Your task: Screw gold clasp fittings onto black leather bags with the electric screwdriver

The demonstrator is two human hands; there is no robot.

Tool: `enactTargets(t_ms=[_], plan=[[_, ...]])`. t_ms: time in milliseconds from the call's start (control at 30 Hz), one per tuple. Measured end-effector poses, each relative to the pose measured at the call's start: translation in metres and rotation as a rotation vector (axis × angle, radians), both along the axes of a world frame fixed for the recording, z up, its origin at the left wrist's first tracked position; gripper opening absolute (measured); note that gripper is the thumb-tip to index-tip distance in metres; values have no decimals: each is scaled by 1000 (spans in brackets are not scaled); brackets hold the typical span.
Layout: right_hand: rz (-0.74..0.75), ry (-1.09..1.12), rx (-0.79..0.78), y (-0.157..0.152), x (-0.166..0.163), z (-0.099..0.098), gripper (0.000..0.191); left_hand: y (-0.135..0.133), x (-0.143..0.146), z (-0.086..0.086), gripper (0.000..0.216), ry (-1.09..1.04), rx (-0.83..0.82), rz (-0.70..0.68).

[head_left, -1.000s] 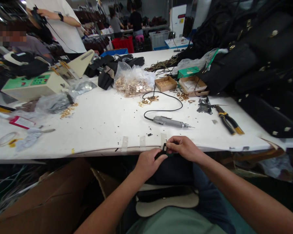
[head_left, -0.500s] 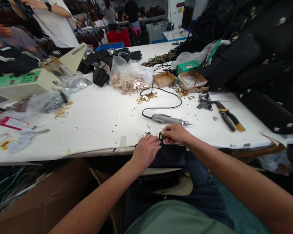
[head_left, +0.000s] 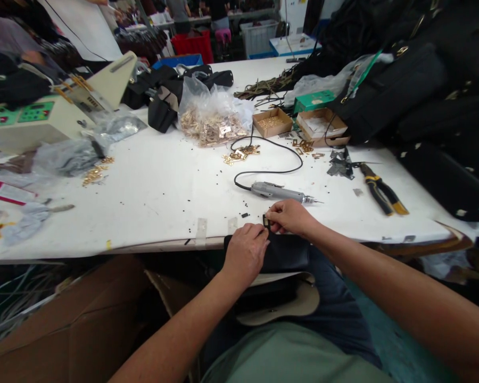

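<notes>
My left hand [head_left: 245, 251] and my right hand [head_left: 289, 216] meet at the near edge of the white table [head_left: 163, 186]. Both pinch a small dark buckle [head_left: 266, 221] fixed to a black leather piece [head_left: 285, 252] that drapes from the table edge into my lap. The left hand's fingers curl down on the leather beside the buckle. The right hand's fingertips close on the buckle's right side. An electric screwdriver [head_left: 279, 192] with a black cord lies just beyond the right hand.
Pliers [head_left: 381, 194] lie at the right. A bag of gold fittings [head_left: 211, 125], two small cardboard boxes [head_left: 272, 122] and loose gold parts [head_left: 237, 155] sit mid-table. Black bags [head_left: 423, 90] pile up right. A cream machine [head_left: 35, 125] stands left. Other people work behind.
Both hands have risen from below the table edge up onto it, carrying the buckle and leather forward, closer to the screwdriver. The view has tilted slightly.
</notes>
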State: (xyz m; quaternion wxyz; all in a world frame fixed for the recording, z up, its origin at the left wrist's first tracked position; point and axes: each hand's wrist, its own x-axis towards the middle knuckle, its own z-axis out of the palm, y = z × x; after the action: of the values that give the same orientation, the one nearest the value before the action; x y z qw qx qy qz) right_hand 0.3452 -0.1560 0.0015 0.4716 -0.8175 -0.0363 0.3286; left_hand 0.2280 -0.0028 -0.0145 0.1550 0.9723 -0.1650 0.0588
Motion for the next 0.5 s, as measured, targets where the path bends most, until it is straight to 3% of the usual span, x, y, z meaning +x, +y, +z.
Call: enactTargets(t_ms=[167, 367, 500], plan=[[96, -108, -92, -1, 3, 2, 13, -2, 2, 11, 24, 18, 152, -25], [154, -345, -254, 2, -2, 7, 16, -1, 3, 18, 22, 30, 178, -45], [142, -319, -197, 1, -3, 5, 20, 1, 5, 22, 23, 74, 187, -65]])
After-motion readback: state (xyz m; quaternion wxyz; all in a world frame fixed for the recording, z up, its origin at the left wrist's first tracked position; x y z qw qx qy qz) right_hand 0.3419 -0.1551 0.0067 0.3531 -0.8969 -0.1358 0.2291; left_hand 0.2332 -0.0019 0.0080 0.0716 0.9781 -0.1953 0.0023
